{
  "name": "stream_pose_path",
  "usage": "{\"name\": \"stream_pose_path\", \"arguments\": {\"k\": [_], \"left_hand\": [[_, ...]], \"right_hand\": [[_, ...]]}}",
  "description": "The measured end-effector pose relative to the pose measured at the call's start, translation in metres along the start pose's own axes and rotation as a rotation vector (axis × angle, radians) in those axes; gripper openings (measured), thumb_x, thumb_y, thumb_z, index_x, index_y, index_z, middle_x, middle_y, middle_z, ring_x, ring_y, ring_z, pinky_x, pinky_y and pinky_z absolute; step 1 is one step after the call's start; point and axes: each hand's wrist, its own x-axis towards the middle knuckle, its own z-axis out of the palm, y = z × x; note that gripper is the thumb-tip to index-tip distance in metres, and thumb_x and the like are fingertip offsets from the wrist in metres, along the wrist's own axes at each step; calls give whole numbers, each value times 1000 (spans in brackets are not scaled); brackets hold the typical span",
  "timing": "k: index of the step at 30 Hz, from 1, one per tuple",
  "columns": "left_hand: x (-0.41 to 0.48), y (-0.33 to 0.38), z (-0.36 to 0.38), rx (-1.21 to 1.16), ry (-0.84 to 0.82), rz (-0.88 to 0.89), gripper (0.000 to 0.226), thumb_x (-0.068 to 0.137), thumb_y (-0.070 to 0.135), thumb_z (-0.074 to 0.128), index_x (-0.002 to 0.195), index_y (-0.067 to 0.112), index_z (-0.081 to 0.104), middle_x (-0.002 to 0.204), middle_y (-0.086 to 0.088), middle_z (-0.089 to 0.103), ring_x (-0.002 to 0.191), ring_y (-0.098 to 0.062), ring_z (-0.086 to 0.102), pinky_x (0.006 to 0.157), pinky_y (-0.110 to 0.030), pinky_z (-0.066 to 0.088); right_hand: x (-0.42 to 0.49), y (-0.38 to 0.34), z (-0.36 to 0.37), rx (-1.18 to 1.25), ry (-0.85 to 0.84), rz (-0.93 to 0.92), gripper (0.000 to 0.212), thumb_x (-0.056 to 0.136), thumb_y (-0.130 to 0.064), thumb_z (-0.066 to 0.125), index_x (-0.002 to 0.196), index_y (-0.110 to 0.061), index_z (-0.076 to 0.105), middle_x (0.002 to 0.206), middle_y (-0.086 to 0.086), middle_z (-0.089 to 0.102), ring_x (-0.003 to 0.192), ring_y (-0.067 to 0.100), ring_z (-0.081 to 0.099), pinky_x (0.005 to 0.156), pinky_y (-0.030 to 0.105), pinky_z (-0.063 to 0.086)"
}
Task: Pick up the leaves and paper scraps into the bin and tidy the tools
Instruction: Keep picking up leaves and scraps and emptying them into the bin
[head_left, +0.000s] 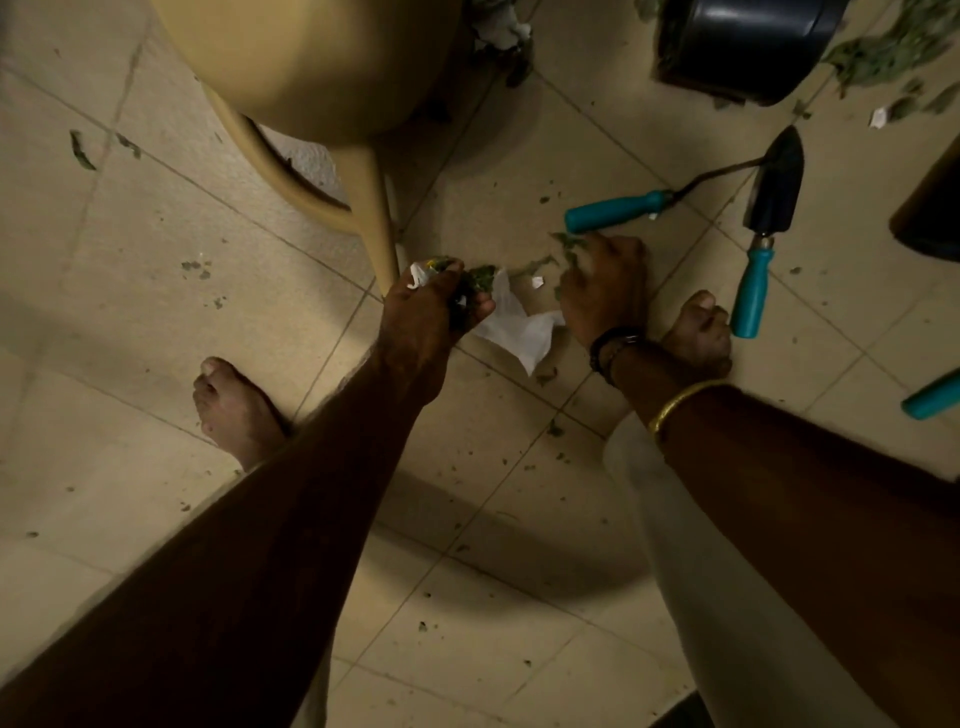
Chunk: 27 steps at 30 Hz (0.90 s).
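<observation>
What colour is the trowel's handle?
Teal. The trowel handle shows clearly in the head view, lying on the floor tiles.

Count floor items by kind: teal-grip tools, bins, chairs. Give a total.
Teal-grip tools: 3 (hoe, trowel, third tool cut off at the right edge)
Black bin: 1
Beige chair: 1
Total: 5
The dark object at the right edge is unclear and not counted.

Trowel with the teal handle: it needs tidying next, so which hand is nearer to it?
Right. The right hand is low at the floor beside the trowel, not touching; the left hand is farther off, past the white paper, holding leaves.
</observation>
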Motion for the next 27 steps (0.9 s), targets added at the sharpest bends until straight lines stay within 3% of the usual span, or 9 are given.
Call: {"name": "stream_pose_path", "arguments": {"k": [2, 5, 7, 10, 13, 16, 18, 22, 27], "left_hand": [[-1, -5, -3, -11, -2, 2, 3, 99, 6, 57, 100, 8, 59, 94, -12, 63, 71, -19, 67, 73, -34, 62], [-4, -8, -8, -28, 0, -1, 4, 98, 5, 57, 99, 7, 60, 95, -13, 63, 73, -21, 67, 73, -34, 62], [-5, -9, -10, -40, 9, -1, 5, 99, 5, 56, 97, 7, 60, 93, -12, 63, 73, -21, 67, 72, -34, 62], [-3, -10, -13, -30, 13, 15, 3, 99, 6, 56, 100, 7, 59, 91, -11, 63, 73, -20, 67, 74, -35, 62], [2, -11, -15, -25, 13, 32, 4, 99, 7, 57, 102, 6, 58, 90, -10, 63, 72, -19, 68, 78, -38, 61], [7, -10, -14, -26, 1, 34, 4, 99, 6, 56, 102, 5, 57, 89, -10, 63, 71, -19, 67, 80, -40, 62], [9, -12, -14, -26, -20, 32, 3, 99, 6, 55, 100, 6, 58, 89, -9, 63, 72, -19, 67, 77, -38, 62], [9, -14, -15, -52, -13, 23, 3, 99, 6, 56, 99, 8, 57, 90, -8, 61, 73, -19, 66, 74, -35, 62], [-20, -4, -21, -81, -39, 12, 2, 100, 6, 54, 100, 8, 55, 93, -11, 59, 76, -22, 66, 76, -37, 62]], "right_hand": [[-8, 0, 7, -49, -55, -144, 58, 89, -37, 57, 142, -11, 53, 137, 16, 46, 126, 33, 45, 105, 43, 41], [-17, 5, 12, -174, -128, -329, 93, 73, -74, 56, 141, -11, 53, 138, 16, 46, 127, 34, 44, 102, 48, 42], [-21, 4, 14, -274, -197, -410, 109, 61, -80, 66, 144, -13, 47, 143, 14, 42, 129, 34, 41, 102, 49, 41], [-23, -1, 23, -428, -257, -429, 103, 68, -64, 78, 150, -18, 36, 152, 14, 31, 136, 35, 32, 108, 50, 38], [-24, 0, 35, -294, -169, -423, 71, 81, -29, 78, 144, -15, 49, 148, 14, 38, 132, 35, 38, 104, 45, 42], [-22, 7, 44, -194, -142, -474, 35, 85, -15, 72, 119, -13, 68, 133, 12, 53, 120, 34, 50, 96, 40, 46], [-21, 5, 41, -242, -151, -519, 14, 85, -17, 66, 98, -18, 67, 116, 11, 62, 107, 32, 58, 87, 36, 49], [-14, 6, 23, -338, -183, -501, 23, 86, 1, 58, 104, -5, 72, 114, 20, 63, 105, 38, 59, 86, 38, 47], [-7, -3, -36, -239, -18, -21, 28, 99, -13, 50, 110, 6, 68, 113, 24, 68, 109, 38, 64, 92, 41, 50]]}}
